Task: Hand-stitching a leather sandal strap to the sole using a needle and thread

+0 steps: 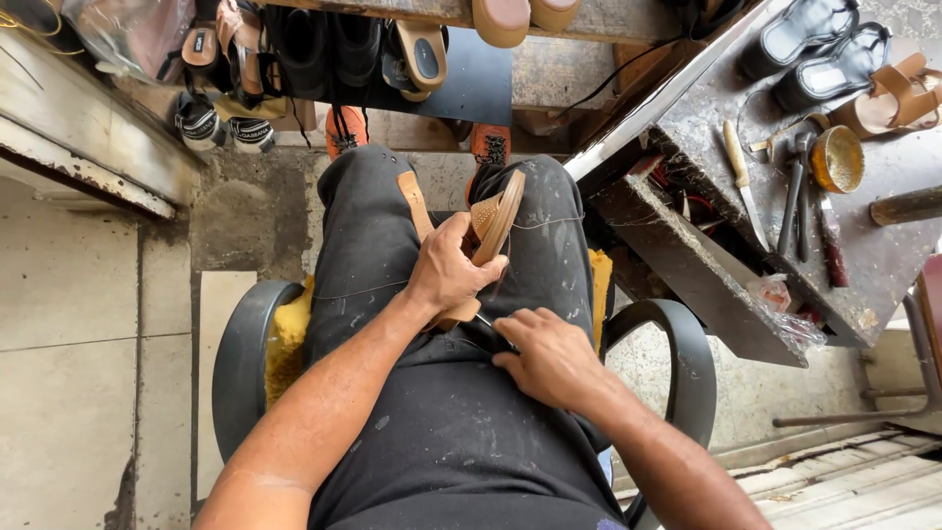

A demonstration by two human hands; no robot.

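1. Head view, looking down at the lap: tan sandal held on edge above the thighs, sole side-on to the camera, long axis running from the left hand up and away toward the knees, tilted slightly right. A tan strap trails off it across the left thigh.
2. Left hand is the nearer one; it is closed around the sandal's near end, thumb on top, fingers wrapped beneath.
3. Right hand sits just below and to the right of the sandal, apart from it, resting on the dark shirt. Fingers curled narrow, pinching what looks like a thin needle or thread end; too small to tell which. A fine thread runs from the sandal over the right knee.
4. Person is seated in a dark armchair with a yellow cushion.
5. To the right, a worn counter carries a knife, pliers and a small round tin.
6. Ahead, shoes line a low shelf.
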